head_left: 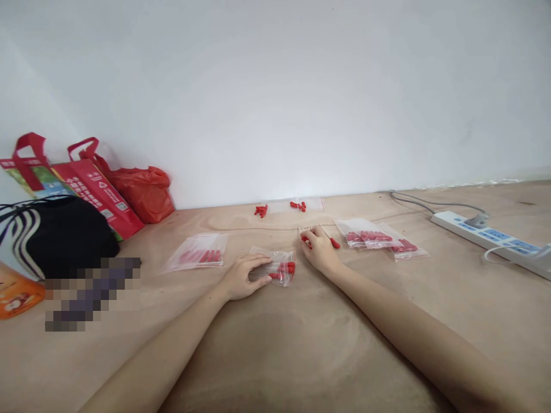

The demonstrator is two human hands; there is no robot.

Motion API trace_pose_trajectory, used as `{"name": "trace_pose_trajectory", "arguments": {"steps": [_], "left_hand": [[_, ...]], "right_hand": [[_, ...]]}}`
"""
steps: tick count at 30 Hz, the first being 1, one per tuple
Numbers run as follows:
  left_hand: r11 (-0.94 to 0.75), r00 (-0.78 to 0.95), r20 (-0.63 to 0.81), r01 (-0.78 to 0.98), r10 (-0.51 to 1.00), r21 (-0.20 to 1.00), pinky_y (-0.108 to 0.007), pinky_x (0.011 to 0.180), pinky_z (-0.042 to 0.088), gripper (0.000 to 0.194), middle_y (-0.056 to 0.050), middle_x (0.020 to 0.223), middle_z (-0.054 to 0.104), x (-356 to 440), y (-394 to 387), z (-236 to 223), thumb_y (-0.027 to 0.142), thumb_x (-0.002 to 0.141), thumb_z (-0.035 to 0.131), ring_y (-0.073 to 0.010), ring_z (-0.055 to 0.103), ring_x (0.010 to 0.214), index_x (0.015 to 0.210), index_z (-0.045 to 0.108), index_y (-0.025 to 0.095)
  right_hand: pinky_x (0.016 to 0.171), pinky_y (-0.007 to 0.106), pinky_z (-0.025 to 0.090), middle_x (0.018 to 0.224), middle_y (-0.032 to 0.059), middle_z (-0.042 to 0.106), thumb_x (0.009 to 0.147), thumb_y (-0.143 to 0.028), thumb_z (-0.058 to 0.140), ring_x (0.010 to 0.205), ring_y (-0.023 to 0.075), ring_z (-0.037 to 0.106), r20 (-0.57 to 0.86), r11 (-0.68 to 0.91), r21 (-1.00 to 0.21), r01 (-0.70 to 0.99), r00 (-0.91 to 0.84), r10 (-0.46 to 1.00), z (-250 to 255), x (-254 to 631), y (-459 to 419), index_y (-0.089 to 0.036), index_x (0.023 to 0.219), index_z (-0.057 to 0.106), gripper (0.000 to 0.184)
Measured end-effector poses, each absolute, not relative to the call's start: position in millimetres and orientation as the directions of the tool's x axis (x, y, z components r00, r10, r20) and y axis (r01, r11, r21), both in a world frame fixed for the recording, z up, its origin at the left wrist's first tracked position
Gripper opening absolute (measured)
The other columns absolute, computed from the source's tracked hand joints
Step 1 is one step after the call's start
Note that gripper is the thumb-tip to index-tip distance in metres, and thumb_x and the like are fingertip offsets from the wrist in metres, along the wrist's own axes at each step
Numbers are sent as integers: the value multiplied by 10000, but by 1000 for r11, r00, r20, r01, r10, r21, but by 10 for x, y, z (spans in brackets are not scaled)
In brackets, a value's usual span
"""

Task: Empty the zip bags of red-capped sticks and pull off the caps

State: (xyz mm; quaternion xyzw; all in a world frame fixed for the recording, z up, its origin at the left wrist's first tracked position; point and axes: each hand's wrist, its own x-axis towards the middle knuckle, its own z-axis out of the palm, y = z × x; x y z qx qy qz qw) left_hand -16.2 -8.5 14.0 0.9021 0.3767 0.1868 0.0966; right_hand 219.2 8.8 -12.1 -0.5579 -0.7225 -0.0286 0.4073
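Observation:
My left hand (244, 277) is curved around the left end of a clear zip bag (280, 277), its thumb at the near side and fingers at the far side. Red-handled pieces (287, 267) lie inside that bag. Just to the right, my right hand (319, 250) has its fingers closed over several small red-handled tools with thin pale shafts; their exact kind is too small to make out. One more such tool (334, 242) lies on the table beside this hand, its pale shaft pointing away from me.
Filled zip bags lie at left (200, 252) and right (365, 234). Loose red-handled pieces (261, 211) lie near the wall, with others (298, 206) on plastic. A power strip (486, 234) stands far right; a red carrier bag (99, 195) and a black bag (69, 238) stand left.

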Motion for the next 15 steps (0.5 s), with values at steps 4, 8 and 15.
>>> {"name": "trace_pose_trajectory", "arguments": {"steps": [4,8,15], "left_hand": [[-692,645,254,652,721,310,-385,951,389,400,-48,1143,599,-151,-96,155,399,751,552,-224,520,1089,1103,575,210],[-688,641,251,657,725,309,-387,952,388,402,-50,1150,594,-147,-110,163,395,749,553,-225,518,1089,1104,575,208],[-688,644,246,655,725,313,-381,956,388,404,-50,1162,586,-146,-113,164,398,756,549,-221,515,1097,1113,567,209]], "right_hand": [[729,297,397,848,84,572,775,-155,480,835,195,522,580,336,-342,877,-85,810,-122,2182,33,-172,828,610,142],[740,341,371,844,106,588,792,-180,474,828,225,520,542,310,-283,908,-115,832,-118,2149,-24,-171,809,622,149],[740,351,341,850,104,590,795,-229,485,857,238,504,538,280,-248,927,-109,836,-82,2119,-73,-185,832,618,144]]}}
